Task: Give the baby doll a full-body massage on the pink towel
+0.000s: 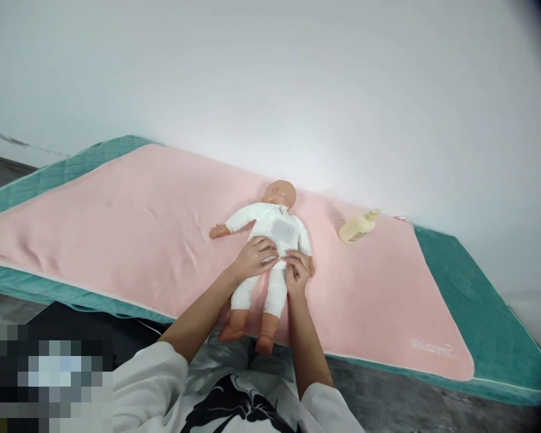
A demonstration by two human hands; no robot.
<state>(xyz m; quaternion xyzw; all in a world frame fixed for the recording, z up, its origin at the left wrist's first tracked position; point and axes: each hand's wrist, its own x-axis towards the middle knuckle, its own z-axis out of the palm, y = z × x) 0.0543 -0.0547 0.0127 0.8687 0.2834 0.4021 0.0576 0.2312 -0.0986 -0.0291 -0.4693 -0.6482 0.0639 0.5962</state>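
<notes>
A baby doll with a white cloth body lies on a pink mat, its head toward the wall and its feet at the near edge. A pale rectangular patch shows on its chest. My left hand rests on the doll's lower belly, its fingers bent and pressed together. Beside it, my right hand has its fingers pinched at the doll's waist. The fingertips of both hands nearly meet; whether they grip the white cloth is too small to tell.
A cream pump bottle stands on the mat to the doll's right. The mat lies over a green padded cover. A pale wall rises behind. A dark object is at the lower left.
</notes>
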